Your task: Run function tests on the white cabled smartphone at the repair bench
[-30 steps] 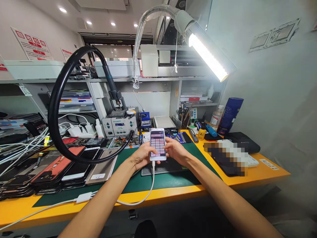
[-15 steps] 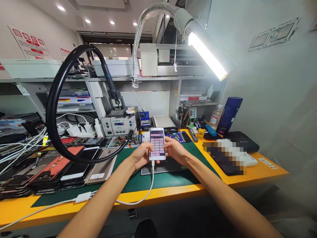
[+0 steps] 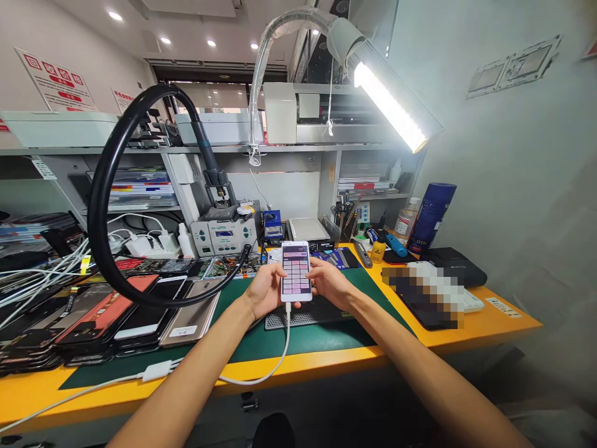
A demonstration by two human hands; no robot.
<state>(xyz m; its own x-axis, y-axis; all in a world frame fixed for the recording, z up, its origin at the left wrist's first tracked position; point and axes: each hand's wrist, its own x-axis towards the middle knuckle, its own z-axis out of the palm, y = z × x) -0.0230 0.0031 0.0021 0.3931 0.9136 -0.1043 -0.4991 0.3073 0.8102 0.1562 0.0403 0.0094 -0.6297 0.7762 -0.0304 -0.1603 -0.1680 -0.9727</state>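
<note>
A white smartphone (image 3: 296, 272) is held upright between my two hands, its lit screen showing a grid of pink buttons. My left hand (image 3: 265, 290) grips its left edge, the thumb tip near the left side of the screen. On the other edge, my right hand (image 3: 332, 283) is closed round the phone, with its thumb at the screen's right side and fingertips showing below. A white charging cable (image 3: 288, 330) is plugged into the phone's bottom end and loops down over the bench edge. Beneath the hands lies a dark perforated plate (image 3: 298, 318) on the green mat (image 3: 364, 335).
Stacks of phones (image 3: 149, 317) line the left side under a thick black hose (image 3: 96, 205) from the hot air station (image 3: 226, 233). A bright lamp (image 3: 392, 109) hangs above. To the right stand a yellow bottle (image 3: 379, 250) and a blue can (image 3: 431, 218); a blurred patch covers other things.
My left thumb has lifted from the lower part of the screen up to its left edge. The phone and my right hand stay almost in place.
</note>
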